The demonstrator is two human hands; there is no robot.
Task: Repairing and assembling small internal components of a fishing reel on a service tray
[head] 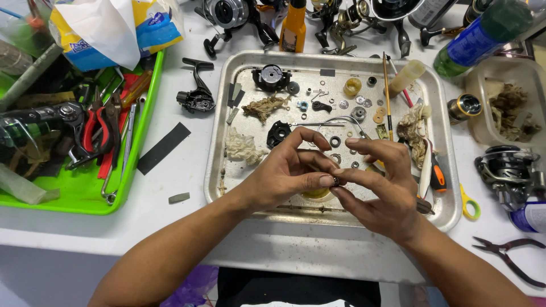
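My left hand [287, 170] and my right hand [381, 187] meet over the near part of a metal tray [449, 187]. Between the fingertips of both hands sits a tiny dark metal part [336, 182], pinched by left thumb and forefinger and touched by right fingers. Under the hands lies a small yellow dish [316, 194], mostly hidden. On the tray lie several small washers, gears and black reel parts [272, 77], a thin wire bail [341, 120], and dirty rag scraps [265, 106].
A green tray [145, 122] of pliers and tools stands at left. Fishing reels [509, 170] sit at right and along the back, with an orange bottle [294, 25] and a green spray can [483, 34]. Pliers [509, 256] lie near the right front edge.
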